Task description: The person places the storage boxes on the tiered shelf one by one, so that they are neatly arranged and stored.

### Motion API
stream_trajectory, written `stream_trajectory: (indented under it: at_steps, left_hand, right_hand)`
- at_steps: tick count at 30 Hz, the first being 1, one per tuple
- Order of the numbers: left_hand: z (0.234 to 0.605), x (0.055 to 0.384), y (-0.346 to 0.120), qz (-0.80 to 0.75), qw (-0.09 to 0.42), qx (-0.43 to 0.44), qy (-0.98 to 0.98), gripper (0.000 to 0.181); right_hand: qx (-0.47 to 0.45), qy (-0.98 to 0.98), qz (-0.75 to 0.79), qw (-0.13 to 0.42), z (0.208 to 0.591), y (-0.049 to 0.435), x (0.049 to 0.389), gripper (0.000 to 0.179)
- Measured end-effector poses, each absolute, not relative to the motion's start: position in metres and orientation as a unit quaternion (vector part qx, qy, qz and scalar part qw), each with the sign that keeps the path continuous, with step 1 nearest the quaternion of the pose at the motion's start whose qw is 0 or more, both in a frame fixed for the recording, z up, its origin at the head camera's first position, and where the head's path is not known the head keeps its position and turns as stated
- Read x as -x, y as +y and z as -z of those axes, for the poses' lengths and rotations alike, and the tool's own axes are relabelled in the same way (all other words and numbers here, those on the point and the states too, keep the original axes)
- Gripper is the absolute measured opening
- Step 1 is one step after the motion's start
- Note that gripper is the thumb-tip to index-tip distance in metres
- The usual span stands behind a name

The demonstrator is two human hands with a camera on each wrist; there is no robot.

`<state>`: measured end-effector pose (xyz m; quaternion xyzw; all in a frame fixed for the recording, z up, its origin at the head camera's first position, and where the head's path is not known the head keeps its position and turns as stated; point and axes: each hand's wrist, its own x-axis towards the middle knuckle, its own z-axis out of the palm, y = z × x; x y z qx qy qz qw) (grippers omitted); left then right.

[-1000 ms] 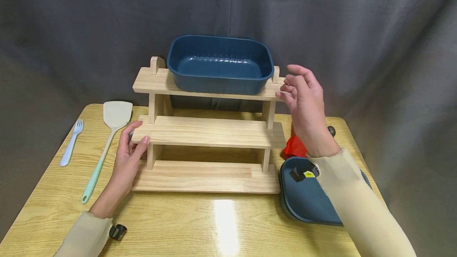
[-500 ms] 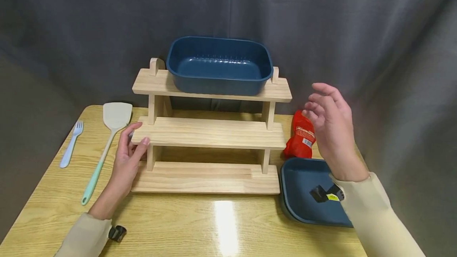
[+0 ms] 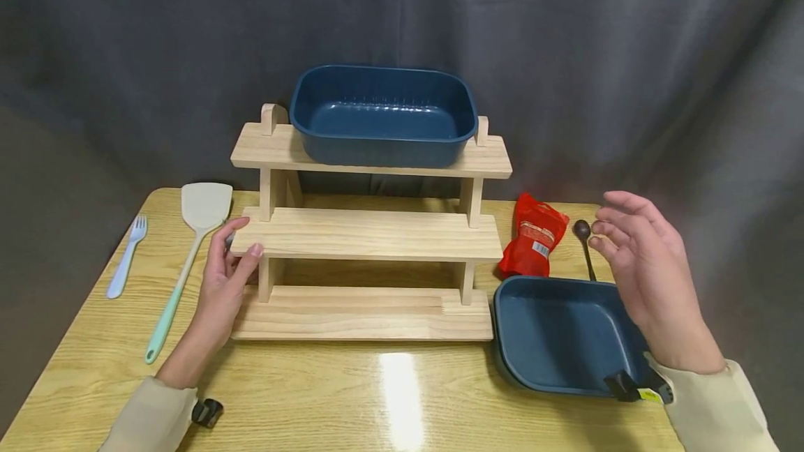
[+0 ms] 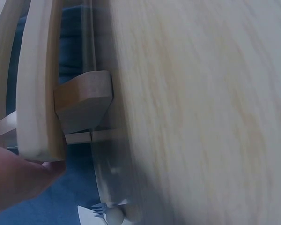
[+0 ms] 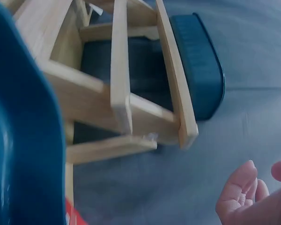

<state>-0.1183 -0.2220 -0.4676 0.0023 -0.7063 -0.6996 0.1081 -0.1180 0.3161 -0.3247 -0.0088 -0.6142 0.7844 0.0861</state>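
Note:
A three-tier wooden shelf rack (image 3: 377, 232) stands mid-table. At the left end of its middle board, my left hand (image 3: 225, 277) holds on, thumb at the front edge and fingers reaching around the side. That board's end (image 4: 40, 93) shows against the hand in the left wrist view. On the top tier sits a dark blue rectangular bin (image 3: 383, 148). My right hand (image 3: 650, 270) is in the air over the right end of a second blue bin (image 3: 553, 333), fingers loosely bent with nothing in them. This lower bin (image 5: 30, 122) looms large in the right wrist view.
Behind the lower bin lie a red packet (image 3: 534, 236) with a printed label and a dark spoon (image 3: 583, 232), its handle end hidden by the bin. Left of the rack are a spatula (image 3: 204, 208) with a mint handle and a pale blue fork (image 3: 128, 257). A grey curtain (image 3: 402, 12) hangs behind.
My right hand has moved away from the top board's right end, outward and down to above the lower bin, uncovering the red packet and spoon. The left hand keeps its place on the rack.

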Motion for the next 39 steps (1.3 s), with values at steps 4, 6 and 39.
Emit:
stream_trajectory:
  at_steps: [4,6,39]
  left_hand:
    - [0.467,0.118,-0.222,0.7,0.108,-0.004,-0.706,0.053]
    - [0.467,0.118,-0.221,0.702,0.109,-0.004,-0.704,0.053]
    - [0.468,0.12,-0.219,0.7,0.111,-0.002,-0.705,0.053]
  right_hand:
    - [0.016,-0.603,-0.794,0.074,0.332,0.339,0.109,0.025]
    - [0.011,-0.588,-0.806,0.066,0.337,0.35,0.104,0.024]
    - [0.054,-0.582,-0.808,0.074,0.439,0.461,0.041,0.038]
